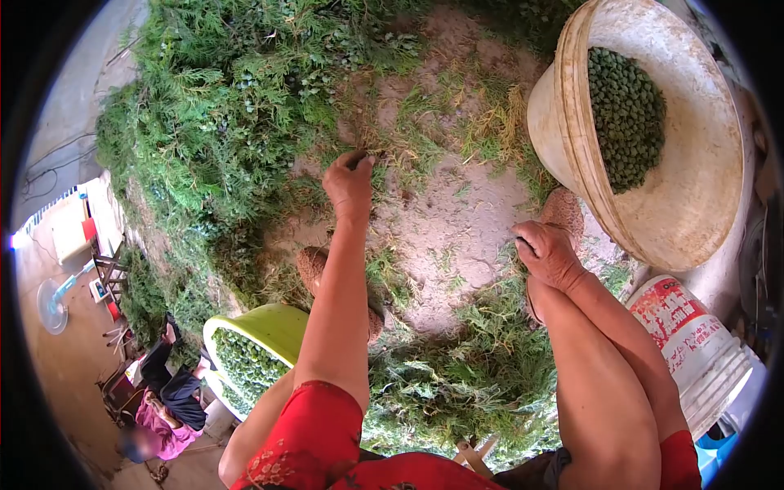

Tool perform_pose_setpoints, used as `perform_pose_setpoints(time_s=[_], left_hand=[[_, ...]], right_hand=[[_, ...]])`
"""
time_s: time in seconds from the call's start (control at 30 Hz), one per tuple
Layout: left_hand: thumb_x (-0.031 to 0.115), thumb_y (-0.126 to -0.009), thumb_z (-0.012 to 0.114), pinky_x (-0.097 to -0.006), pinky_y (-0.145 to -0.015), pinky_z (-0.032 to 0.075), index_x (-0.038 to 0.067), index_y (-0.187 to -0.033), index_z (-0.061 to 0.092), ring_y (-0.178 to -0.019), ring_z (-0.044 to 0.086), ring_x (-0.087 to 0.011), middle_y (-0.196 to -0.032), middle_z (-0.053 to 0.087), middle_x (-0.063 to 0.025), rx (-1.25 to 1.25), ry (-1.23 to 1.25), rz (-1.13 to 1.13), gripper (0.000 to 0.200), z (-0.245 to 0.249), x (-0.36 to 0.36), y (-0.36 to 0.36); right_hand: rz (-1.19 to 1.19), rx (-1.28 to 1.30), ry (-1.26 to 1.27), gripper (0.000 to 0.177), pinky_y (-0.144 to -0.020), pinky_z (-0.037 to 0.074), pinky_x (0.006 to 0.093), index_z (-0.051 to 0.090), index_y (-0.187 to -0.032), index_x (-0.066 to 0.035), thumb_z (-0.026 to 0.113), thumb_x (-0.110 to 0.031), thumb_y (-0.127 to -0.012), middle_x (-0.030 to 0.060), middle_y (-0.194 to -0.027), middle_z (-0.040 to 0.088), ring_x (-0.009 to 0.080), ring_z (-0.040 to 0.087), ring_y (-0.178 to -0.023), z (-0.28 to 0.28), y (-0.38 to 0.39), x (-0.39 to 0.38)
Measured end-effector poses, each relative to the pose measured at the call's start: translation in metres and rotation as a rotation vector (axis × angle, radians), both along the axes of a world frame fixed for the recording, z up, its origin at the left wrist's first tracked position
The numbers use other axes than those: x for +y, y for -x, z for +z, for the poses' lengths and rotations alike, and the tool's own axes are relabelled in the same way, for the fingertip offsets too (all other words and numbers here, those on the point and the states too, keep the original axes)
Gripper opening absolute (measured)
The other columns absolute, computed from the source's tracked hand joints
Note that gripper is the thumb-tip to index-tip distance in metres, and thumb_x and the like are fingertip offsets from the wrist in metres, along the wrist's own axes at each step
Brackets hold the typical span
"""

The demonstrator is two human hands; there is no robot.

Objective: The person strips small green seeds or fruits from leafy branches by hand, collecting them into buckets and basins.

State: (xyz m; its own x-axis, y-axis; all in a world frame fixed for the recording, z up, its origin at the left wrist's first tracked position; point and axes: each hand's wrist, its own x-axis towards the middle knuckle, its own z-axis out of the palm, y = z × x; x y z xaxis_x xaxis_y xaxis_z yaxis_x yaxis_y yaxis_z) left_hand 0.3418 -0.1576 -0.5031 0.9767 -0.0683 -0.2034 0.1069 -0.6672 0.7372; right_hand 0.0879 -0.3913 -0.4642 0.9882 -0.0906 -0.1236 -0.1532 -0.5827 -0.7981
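Observation:
My left hand [349, 186] is stretched forward over the ground, at the right edge of a large heap of green conifer sprigs [220, 122]. Its fingers are curled in toward the thumb; whatever lies between them is too small to make out. My right hand [549, 253] hangs beside my right knee, above my shoe [563, 214], with the fingers curled together. What it holds, if anything, is hidden. A large off-white tub [694, 196] leans to the right of it, with small round green cones [625, 118] inside.
Loose sprigs [457, 363] cover the ground between my legs. By my left leg stands a yellow-green basin [282, 322] of green cones. A red-and-white bucket [686, 335] is at the right. Another person [167, 425] sits at lower left, near a fan [54, 306].

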Motion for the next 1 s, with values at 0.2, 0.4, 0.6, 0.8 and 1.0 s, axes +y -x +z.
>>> perform_pose_setpoints(time_s=[0.2,0.4,0.6,0.8,1.0], left_hand=[[0.014,-0.077,0.065,-0.0381,-0.064,0.049,0.001,-0.095,0.065,-0.078,0.061,-0.0247,-0.087,0.064,-0.0119,0.104,0.019,0.040,0.022,-0.016,0.002,-0.007],[0.010,-0.086,0.053,-0.0377,-0.068,0.052,0.000,-0.108,0.051,-0.090,0.057,-0.0283,-0.103,0.057,-0.0162,0.952,1.598,0.288,0.024,0.019,0.024,0.010],[0.016,-0.090,0.043,-0.0412,-0.085,0.049,-0.007,-0.103,0.050,-0.102,0.051,-0.0324,-0.107,0.054,-0.0205,0.811,1.703,0.389,0.027,0.088,-0.025,0.033],[0.034,-0.089,0.048,-0.0512,-0.094,0.041,0.001,-0.129,0.036,-0.122,0.039,-0.0336,-0.137,0.033,-0.0154,0.914,1.653,-0.280,0.053,0.232,-0.133,0.076],[0.022,-0.092,0.049,-0.0333,-0.076,0.055,0.000,-0.113,0.053,-0.096,0.059,-0.0215,-0.110,0.058,-0.0139,0.533,0.906,-0.162,0.031,0.207,-0.119,0.052]], right_hand=[[0.016,0.040,-0.014,0.018,-0.069,0.049,0.0377,0.053,-0.095,-0.006,0.058,-0.007,-0.077,0.0120,-0.087,0.060,0.0315,0.059,-0.079,0.003,-0.001,-0.001],[-0.004,0.054,-0.014,0.015,-0.069,0.049,0.0374,0.056,-0.092,-0.004,0.056,-0.007,-0.078,0.0138,-0.086,0.061,0.0322,0.060,-0.078,0.003,-0.001,-0.001],[-0.004,0.031,-0.011,0.013,-0.067,0.049,0.0382,0.055,-0.090,-0.003,0.056,-0.007,-0.077,0.0140,-0.085,0.060,0.0329,0.060,-0.076,0.003,-0.002,-0.001],[-0.041,-0.099,0.097,0.016,-0.065,0.047,0.0416,0.055,-0.088,-0.007,0.057,-0.007,-0.072,0.0110,-0.082,0.061,0.0314,0.058,-0.073,-0.014,0.002,0.003],[-0.026,0.028,0.041,0.018,-0.066,0.048,0.0391,0.054,-0.091,-0.009,0.056,-0.008,-0.073,0.0115,-0.084,0.060,0.0311,0.059,-0.077,-0.003,0.000,0.001]])
